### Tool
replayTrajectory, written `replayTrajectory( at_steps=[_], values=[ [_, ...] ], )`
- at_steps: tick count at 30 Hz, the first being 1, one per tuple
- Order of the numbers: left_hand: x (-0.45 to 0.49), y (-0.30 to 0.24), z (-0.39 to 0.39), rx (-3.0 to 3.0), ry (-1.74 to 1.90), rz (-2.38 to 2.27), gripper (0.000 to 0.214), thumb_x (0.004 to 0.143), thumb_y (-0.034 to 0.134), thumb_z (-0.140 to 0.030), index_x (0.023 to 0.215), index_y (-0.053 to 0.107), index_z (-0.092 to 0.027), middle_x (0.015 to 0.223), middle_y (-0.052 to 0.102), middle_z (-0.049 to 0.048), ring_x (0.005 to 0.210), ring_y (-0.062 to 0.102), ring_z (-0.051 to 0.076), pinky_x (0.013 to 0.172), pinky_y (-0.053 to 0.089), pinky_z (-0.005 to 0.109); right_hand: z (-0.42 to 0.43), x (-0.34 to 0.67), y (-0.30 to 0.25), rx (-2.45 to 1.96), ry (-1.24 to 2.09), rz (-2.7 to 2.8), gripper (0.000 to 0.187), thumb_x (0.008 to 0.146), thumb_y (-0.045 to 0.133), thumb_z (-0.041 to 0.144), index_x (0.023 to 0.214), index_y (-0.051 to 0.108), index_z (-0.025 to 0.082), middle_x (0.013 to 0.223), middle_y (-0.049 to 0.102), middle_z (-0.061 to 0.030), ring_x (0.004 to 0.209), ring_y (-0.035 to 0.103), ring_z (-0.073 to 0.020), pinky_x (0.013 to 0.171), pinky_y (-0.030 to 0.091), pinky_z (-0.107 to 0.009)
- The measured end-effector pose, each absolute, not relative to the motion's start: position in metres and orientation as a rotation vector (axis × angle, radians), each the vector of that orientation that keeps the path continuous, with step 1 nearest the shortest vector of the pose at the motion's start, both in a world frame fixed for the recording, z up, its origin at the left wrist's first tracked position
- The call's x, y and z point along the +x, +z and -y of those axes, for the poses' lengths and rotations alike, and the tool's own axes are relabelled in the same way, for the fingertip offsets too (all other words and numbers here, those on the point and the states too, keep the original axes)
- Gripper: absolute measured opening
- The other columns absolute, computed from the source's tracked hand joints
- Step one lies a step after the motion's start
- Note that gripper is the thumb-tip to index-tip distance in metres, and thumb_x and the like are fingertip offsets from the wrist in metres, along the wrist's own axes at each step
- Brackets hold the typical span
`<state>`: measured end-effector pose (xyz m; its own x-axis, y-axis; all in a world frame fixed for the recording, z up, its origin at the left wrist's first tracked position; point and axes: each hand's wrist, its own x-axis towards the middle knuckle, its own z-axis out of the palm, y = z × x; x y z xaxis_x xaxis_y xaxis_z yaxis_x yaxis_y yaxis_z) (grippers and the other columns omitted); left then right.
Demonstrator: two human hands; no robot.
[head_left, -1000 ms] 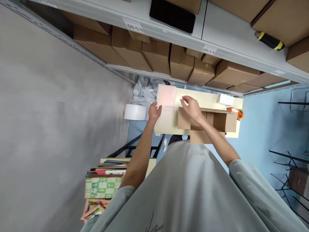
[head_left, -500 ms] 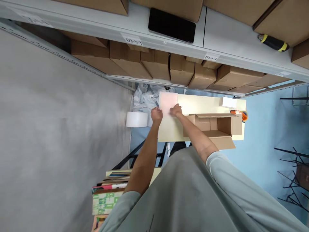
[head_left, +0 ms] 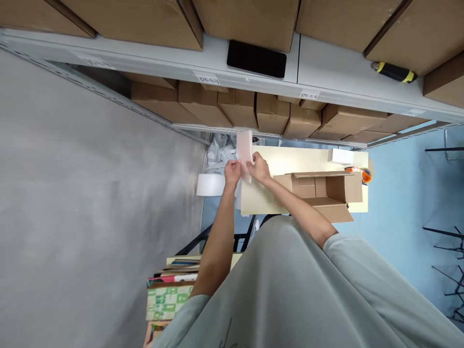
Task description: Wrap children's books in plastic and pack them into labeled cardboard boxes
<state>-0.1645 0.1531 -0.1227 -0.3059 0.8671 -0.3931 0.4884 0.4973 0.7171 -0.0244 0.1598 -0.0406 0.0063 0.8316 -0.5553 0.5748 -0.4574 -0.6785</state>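
Note:
A flat, pale pink box (head_left: 245,149) with whitish, film-like edges is tilted up on its side at the left end of the cream table (head_left: 259,200). My right hand (head_left: 259,169) grips its right side, thumb toward me and fingers behind. At the left edge, my left hand (head_left: 232,172) is closed in a pinch; whether it holds the box itself or a thin wrap around it is hard to make out. Just left of that hand stands a white roll of packing material (head_left: 210,185). An open cardboard box (head_left: 319,200) lies right of my right hand.
Crumpled white plastic (head_left: 219,151) lies behind the roll. A small white box (head_left: 340,156) and an orange tape dispenser (head_left: 365,176) are at the table's right end. Overhead, a shelf (head_left: 261,79) carries cartons, a black phone (head_left: 256,59) and a yellow-black cutter (head_left: 395,71). A grey wall (head_left: 101,203) is left.
The pale pink box has gone from lying flat to tilted on its side. My right hand now wraps its right edge. My left hand stays pinched at the left. The view has shifted slightly.

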Motion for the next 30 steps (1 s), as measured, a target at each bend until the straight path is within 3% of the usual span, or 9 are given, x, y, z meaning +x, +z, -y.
replayTrajectory(
  at_steps=[2,5,10,12,15,17,22,27,30],
  values=[
    [-0.161,-0.095,-0.147,1.079,0.781,-1.902,0.015,0.103,0.063,-0.034,0.097,0.067,-0.020,0.103,0.080,0.0091,0.103,0.078,0.021,0.097,0.062,0.030,-0.140,0.000,-0.010,-1.838,1.380,1.439,0.010,0.105,0.061,0.036,0.111,0.055,0.029,0.118,0.077,-0.0052,0.118,0.074,-0.0291,0.105,0.059,-0.040],
    [-0.146,-0.049,-0.123,1.035,1.061,-1.647,0.029,0.099,0.076,-0.050,0.095,0.067,-0.022,0.090,0.077,0.0049,0.089,0.077,0.020,0.085,0.064,0.030,-0.101,0.055,0.031,-1.570,1.343,1.306,0.023,0.105,0.063,0.047,0.117,0.058,0.028,0.124,0.079,-0.0081,0.116,0.076,-0.0295,0.098,0.063,-0.040],
    [-0.089,0.015,-0.063,1.024,1.033,-1.377,0.048,0.085,0.091,-0.067,0.091,0.069,-0.025,0.086,0.075,0.0029,0.082,0.075,0.020,0.076,0.066,0.031,-0.038,0.152,0.063,-1.467,1.245,1.106,0.053,0.098,0.075,0.068,0.130,0.067,0.027,0.131,0.081,-0.0110,0.123,0.077,-0.0320,0.109,0.064,-0.046],
    [-0.059,0.029,-0.045,0.965,0.969,-1.282,0.052,0.089,0.085,-0.074,0.090,0.070,-0.025,0.084,0.074,0.0035,0.077,0.074,0.020,0.070,0.065,0.032,-0.017,0.183,0.063,-1.472,1.238,1.031,0.060,0.094,0.079,0.073,0.130,0.070,0.026,0.133,0.082,-0.0121,0.126,0.077,-0.0333,0.112,0.064,-0.049],
    [-0.015,0.041,-0.027,0.905,0.870,-1.188,0.061,0.098,0.067,-0.085,0.107,0.076,-0.024,0.086,0.076,0.0051,0.073,0.074,0.021,0.065,0.066,0.034,0.007,0.218,0.055,-1.498,1.243,0.952,0.064,0.090,0.083,0.076,0.127,0.072,0.025,0.131,0.082,-0.0129,0.123,0.078,-0.0332,0.110,0.065,-0.049],
    [0.011,0.044,-0.019,0.958,0.809,-1.150,0.066,0.098,0.066,-0.086,0.117,0.079,-0.024,0.093,0.080,0.0066,0.079,0.077,0.022,0.068,0.067,0.034,0.019,0.236,0.048,-1.516,1.268,0.919,0.064,0.089,0.084,0.076,0.124,0.071,0.024,0.126,0.083,-0.0127,0.119,0.078,-0.0320,0.108,0.065,-0.049],
    [0.058,0.038,-0.008,1.132,0.820,-1.108,0.066,0.094,0.075,-0.082,0.110,0.085,-0.019,0.105,0.086,0.0096,0.099,0.081,0.027,0.084,0.070,0.036,0.031,0.271,0.034,-1.566,1.255,0.906,0.065,0.089,0.081,0.079,0.123,0.068,0.024,0.124,0.082,-0.0135,0.118,0.078,-0.0319,0.110,0.065,-0.052],
    [0.087,0.023,0.008,1.083,0.887,-1.199,0.065,0.095,0.078,-0.077,0.118,0.088,-0.017,0.104,0.089,0.0095,0.098,0.085,0.030,0.086,0.073,0.043,0.036,0.285,0.037,-1.746,0.951,1.040,0.060,0.094,0.080,0.065,0.138,0.067,0.027,0.148,0.070,-0.0176,0.138,0.069,-0.0348,0.121,0.059,-0.059],
    [0.099,0.023,0.021,1.244,0.892,-1.283,0.053,0.104,0.072,-0.066,0.127,0.088,-0.022,0.117,0.089,0.0082,0.108,0.086,0.032,0.096,0.073,0.046,0.044,0.277,0.044,-1.657,1.105,1.068,0.061,0.094,0.083,0.065,0.142,0.067,0.031,0.149,0.069,-0.0152,0.133,0.072,-0.0326,0.107,0.068,-0.050]
  ],
)
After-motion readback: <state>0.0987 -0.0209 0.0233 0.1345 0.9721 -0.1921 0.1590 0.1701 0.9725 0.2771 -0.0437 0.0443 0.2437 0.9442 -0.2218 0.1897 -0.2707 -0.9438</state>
